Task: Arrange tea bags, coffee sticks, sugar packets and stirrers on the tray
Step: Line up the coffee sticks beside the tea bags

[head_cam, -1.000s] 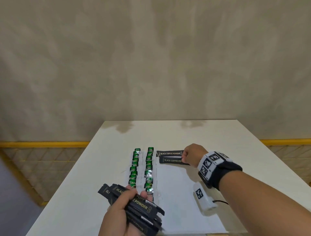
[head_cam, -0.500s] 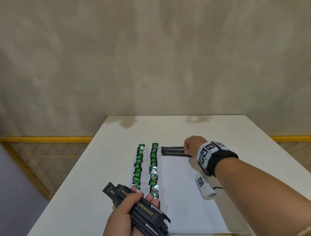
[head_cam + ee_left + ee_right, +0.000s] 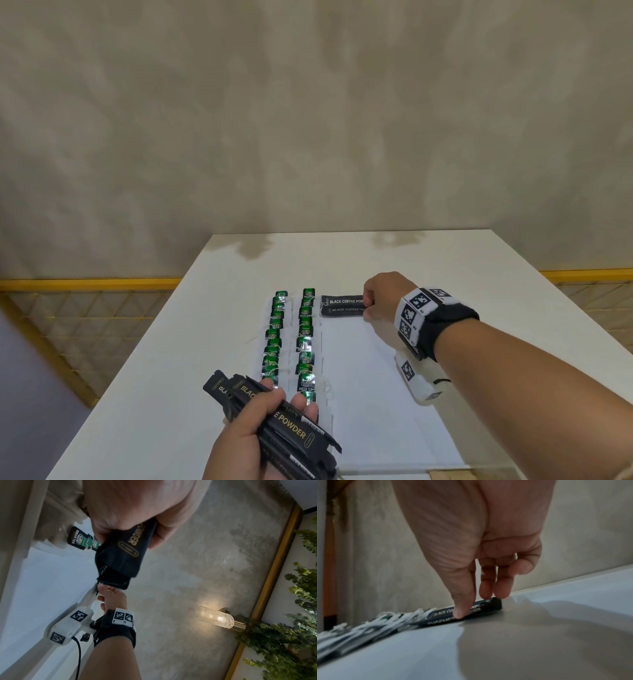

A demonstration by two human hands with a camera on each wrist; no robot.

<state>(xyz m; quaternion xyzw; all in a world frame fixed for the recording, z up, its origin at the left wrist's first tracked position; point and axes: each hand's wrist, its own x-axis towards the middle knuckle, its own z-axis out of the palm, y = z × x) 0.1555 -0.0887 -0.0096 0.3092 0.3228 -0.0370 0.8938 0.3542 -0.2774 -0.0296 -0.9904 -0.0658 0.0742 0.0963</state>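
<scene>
Both hands are busy with black coffee sticks. Left hand, low and near the table's front edge, has its fingers and thumb curled round a bundle of sticks; gold print on the top one reads "POWDER", and the left wrist view shows the same word on the bundle. Right hand reaches forward to 2 laid sticks, each printed "BLACK COFFEE POWDER" as far as the hand lets it be read. In the right wrist view its thumb and fingertips press down on the 2 laid sticks, straight rather than wrapped round them. These 2 lie crosswise, touching, at the far end of the clear tray, just right of the tea bags. Those stand in 2 rows, green tags marked "GREEN TEA", running from the far end toward the left hand. A white tagged device hangs under the right wrist.
</scene>
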